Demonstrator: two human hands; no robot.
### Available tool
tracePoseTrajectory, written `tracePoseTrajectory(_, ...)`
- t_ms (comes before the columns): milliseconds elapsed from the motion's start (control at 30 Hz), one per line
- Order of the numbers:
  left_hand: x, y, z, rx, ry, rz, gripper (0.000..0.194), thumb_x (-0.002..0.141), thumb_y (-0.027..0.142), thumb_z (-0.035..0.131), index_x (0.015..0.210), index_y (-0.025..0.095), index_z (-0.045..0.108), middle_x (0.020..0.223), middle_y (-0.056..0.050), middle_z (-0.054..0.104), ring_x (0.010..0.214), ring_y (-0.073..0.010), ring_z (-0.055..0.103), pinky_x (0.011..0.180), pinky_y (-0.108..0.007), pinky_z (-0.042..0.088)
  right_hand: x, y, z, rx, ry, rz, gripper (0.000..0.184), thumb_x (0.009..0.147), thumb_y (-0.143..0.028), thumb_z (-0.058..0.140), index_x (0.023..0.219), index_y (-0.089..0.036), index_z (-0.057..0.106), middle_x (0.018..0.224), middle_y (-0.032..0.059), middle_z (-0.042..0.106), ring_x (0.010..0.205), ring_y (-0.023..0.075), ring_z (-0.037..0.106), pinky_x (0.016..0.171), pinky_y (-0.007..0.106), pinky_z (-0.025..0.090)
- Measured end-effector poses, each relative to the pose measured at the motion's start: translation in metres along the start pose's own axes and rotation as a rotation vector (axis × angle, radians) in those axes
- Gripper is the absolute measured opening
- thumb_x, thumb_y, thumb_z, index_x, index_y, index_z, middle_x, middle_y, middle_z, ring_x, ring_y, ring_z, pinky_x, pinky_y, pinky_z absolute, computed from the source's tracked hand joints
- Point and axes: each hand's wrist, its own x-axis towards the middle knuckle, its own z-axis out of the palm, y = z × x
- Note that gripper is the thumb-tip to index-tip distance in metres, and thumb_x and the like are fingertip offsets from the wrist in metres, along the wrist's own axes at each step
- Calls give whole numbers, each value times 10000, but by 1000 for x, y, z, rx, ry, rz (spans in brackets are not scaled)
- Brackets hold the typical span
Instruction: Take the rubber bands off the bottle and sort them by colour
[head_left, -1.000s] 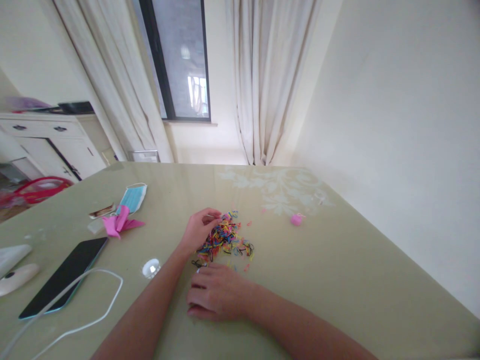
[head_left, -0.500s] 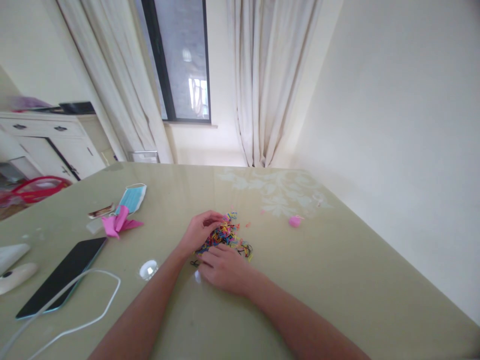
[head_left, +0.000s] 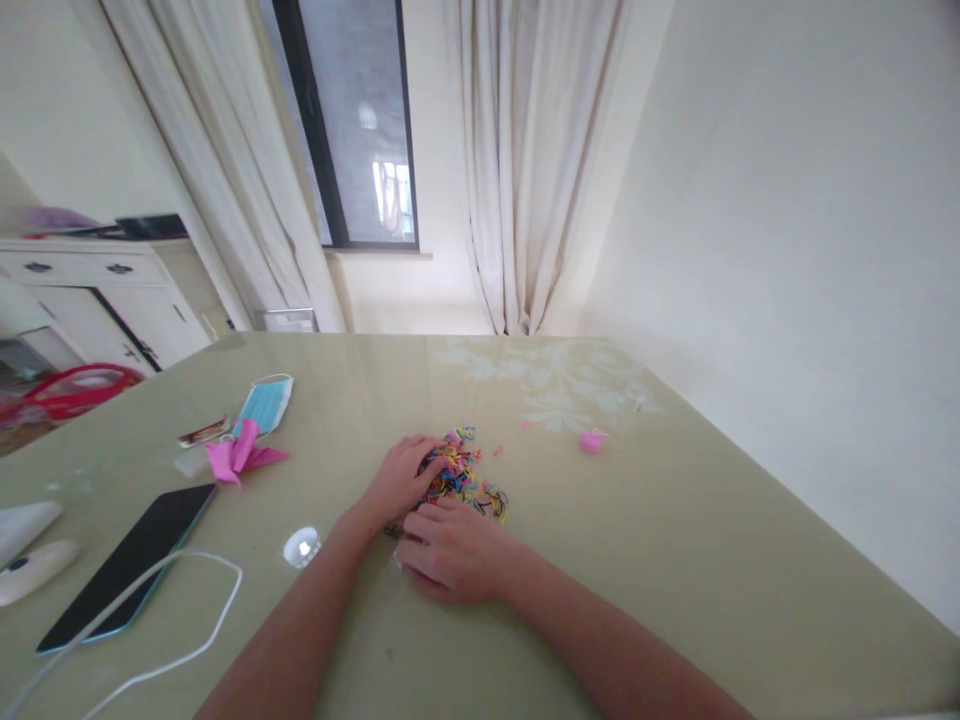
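A heap of small coloured rubber bands (head_left: 463,476) lies in the middle of the olive-green table (head_left: 675,540). My left hand (head_left: 397,482) rests on the heap's left side, fingers curled into the bands. My right hand (head_left: 450,550) lies just in front of the heap, fingers bent and pointing left, its fingertips at the heap's near edge next to my left hand. What, if anything, each hand pinches is too small to see.
A pink lump (head_left: 592,441) sits right of the heap. To the left lie a blue face mask (head_left: 267,402), a pink paper piece (head_left: 238,455), a dark phone (head_left: 127,565) with a white cable (head_left: 187,655), a small white round cap (head_left: 301,547) and a white mouse (head_left: 34,570).
My right hand has moved forward from the near table up to the heap's edge. My left hand has shifted slightly lower onto the bands and curled.
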Motion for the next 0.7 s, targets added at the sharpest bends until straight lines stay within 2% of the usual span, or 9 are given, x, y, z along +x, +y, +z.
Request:
tracePoseTrajectory(133,2,2,8,-190,-50,-18,316,985,395,520,1168,215,704,1194,-92,748,1119,-248,679,1045,-420,512,3,17,5,25,46,179,109,1044,-216,535,1003,-195,633,1038,62,649,995,210,575,885,339,422)
tracePoseTrajectory(200,3,5,4,-263,-65,-30,352,1002,399,477,1216,208,680,1244,-101,736,1143,-238,680,1049,-400,514,-2,29,-4,183,93,293,44,1015,-233,607,1016,-199,635,1079,63,650,1034,212,580,918,334,432)
tracePoseTrajectory(233,3,7,1,-258,-68,-37,377,1010,411,454,1237,205,673,1263,-106,729,1156,-239,676,1057,-401,507,-7,36,-12,293,127,370,81,991,-257,655,1047,-203,632,1098,57,649,1042,206,584,923,327,440)
tracePoseTrajectory(300,2,9,-8,-154,-78,-58,422,1016,465,434,1250,214,680,1274,-106,723,1185,-255,657,1082,-422,480,-21,49,-28,505,120,464,284,902,-377,782,1070,-206,630,1123,44,647,1049,207,594,916,316,459)
tracePoseTrajectory(367,-1,10,-15,-2,-148,-43,487,968,564,518,1317,257,664,1354,-92,687,1267,-293,602,1131,-467,425,-36,58,-43,649,13,507,539,723,-501,906,1092,-213,640,1120,33,634,1026,218,597,886,314,477)
tracePoseTrajectory(467,-8,12,-15,136,-275,0,705,836,660,679,1460,355,558,1540,-65,544,1389,-347,489,1178,-523,342,-49,62,-53,739,-182,463,790,507,-479,1002,1167,-225,649,1175,33,613,1032,230,592,867,307,491)
tracePoseTrajectory(500,-10,13,-11,162,-282,7,738,814,668,702,1474,377,541,1560,-63,515,1401,-360,469,1177,-537,331,-50,60,-52,739,-237,434,780,500,-454,1005,1161,-224,661,1163,30,615,1011,224,593,842,297,492)
tracePoseTrajectory(567,-12,15,-3,197,-242,-2,702,832,661,689,1461,381,552,1510,-83,535,1362,-369,486,1147,-556,348,-48,55,-46,716,-315,378,612,563,-392,982,1080,-214,705,1048,8,639,921,196,594,771,266,479)
tracePoseTrajectory(700,-7,16,14,166,-136,15,450,961,520,576,1331,272,639,1221,-107,646,1162,-308,584,1044,-486,448,-39,48,-31,735,-372,360,183,734,-247,872,875,-188,771,762,-40,638,704,130,571,635,218,422)
